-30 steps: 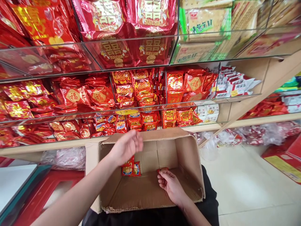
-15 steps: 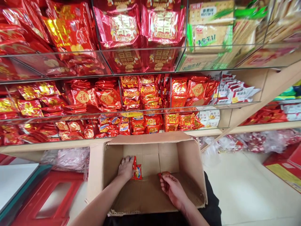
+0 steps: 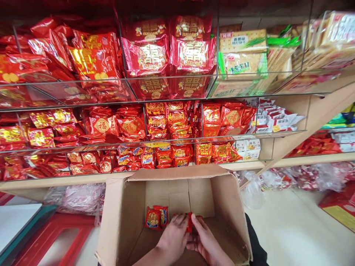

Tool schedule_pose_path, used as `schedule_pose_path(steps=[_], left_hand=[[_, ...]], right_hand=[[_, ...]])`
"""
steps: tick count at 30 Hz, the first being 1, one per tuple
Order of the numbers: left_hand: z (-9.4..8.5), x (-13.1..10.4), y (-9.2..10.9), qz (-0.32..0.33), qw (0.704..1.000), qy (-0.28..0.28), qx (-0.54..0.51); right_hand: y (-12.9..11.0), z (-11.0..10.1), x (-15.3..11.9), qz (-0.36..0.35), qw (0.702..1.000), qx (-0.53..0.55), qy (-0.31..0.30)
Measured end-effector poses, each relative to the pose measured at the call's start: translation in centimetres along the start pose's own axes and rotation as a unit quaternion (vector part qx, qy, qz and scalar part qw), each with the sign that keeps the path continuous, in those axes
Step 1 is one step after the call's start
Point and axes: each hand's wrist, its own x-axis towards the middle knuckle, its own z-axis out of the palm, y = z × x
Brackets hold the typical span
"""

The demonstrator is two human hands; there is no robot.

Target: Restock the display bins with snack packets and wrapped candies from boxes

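Your left hand (image 3: 175, 232) has left the left side of the cardboard box (image 3: 177, 173), where it was over the small packets half a second ago, and come across to meet your right hand (image 3: 205, 238); the view has also tilted up a little, so the shelf unit (image 3: 83, 180) sits lower. You now have both hands together, inside the box and right of its middle, with a red packet (image 3: 190, 222) between them. Your right thumb and fingers are closed on it; your left fingers curl up against it, but their tips are hidden, so I cannot tell whether they grip it too, or how many packets are there. Two loose packets (image 3: 152, 218) lie overlapping near the box's far left corner, untouched. The step in hand looks like bringing packets together between your hands. The next move, as I judge it, calls for a light, sure pinch, since the glossy wrapper could slip, and for wrists kept clear of the box's near edge.
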Motion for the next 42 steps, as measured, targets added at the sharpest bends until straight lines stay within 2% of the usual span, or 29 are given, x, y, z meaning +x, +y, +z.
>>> schedule_pose_path(steps=[2,4,6,8,9,11,13,15,21,27,32,38,42], left_hand=[[0.4,-0.4,0.8,0.033,0.998,-0.004,-0.051],[0.3,-0.4,0.6,0.021,0.993,0.035,-0.11],[0.2,-0.2,0.0,-0.04,0.978,0.113,-0.168],[0.1,0.1,-0.5,-0.138,0.948,0.173,-0.227],[0.2,0.1,-0.7,-0.181,0.933,0.174,-0.26],[0.6,0.2,-0.6,-0.241,0.901,0.13,-0.336],[1.3,0.0,-0.1,-0.256,0.879,0.09,-0.392],[2.0,-0.1,0.5,-0.261,0.865,0.087,-0.42],[2.8,-0.3,0.8,-0.295,0.858,0.105,-0.407],[2.3,-0.3,1.0,-0.324,0.847,0.106,-0.407],[2.0,-0.4,1.2,-0.34,0.842,0.11,-0.404],[2.4,-0.2,0.8,-0.299,0.85,0.184,-0.392],[1.9,-0.5,1.1,-0.274,0.859,0.187,-0.391]], right_hand=[[0.2,-0.5,0.1,-0.033,0.999,0.027,0.013],[0.4,-1.1,0.3,-0.047,0.997,0.042,0.035],[0.6,-1.5,0.4,-0.05,0.997,0.034,0.046],[0.7,-1.4,0.4,-0.072,0.997,0.012,0.04],[0.7,-1.3,0.4,-0.084,0.996,-0.002,0.035],[0.7,-0.9,0.2,-0.098,0.994,-0.03,0.03],[0.5,-0.6,0.1,-0.097,0.993,-0.06,0.042],[0.2,-0.2,-0.1,-0.105,0.988,-0.097,0.061],[-0.2,0.2,-0.1,-0.159,0.96,-0.204,0.108],[0.3,-0.6,0.4,-0.187,0.952,-0.182,0.162],[0.4,-1.0,0.4,-0.197,0.946,-0.188,0.173],[0.2,-0.7,0.2,-0.206,0.932,-0.247,0.165],[-0.1,-0.5,-0.3,-0.222,0.924,-0.256,0.174]])
